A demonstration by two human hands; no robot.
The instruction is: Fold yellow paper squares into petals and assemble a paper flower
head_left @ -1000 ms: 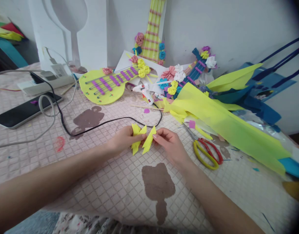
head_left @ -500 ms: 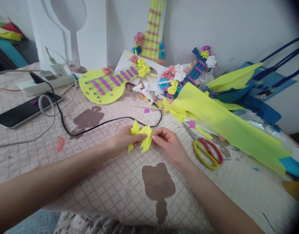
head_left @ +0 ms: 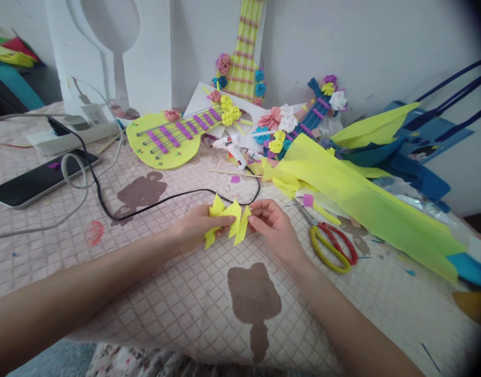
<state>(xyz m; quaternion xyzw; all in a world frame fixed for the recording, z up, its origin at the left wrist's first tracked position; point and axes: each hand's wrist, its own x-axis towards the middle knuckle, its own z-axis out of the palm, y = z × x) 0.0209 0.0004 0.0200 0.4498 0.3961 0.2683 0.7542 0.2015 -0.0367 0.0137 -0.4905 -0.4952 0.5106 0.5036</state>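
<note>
Here, our left hand (head_left: 197, 225) pinches folded yellow paper (head_left: 235, 226) in the middle of the frame — our right hand (head_left: 275, 222) has its grip pinching the right edge. We see scissors (head_left: 317, 226) on the desk (head_left: 177, 293), right of the middle.

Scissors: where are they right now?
In the head view, the scissors lie on the table, just right of the right hand, their blades beside a small purple scrap.
</note>
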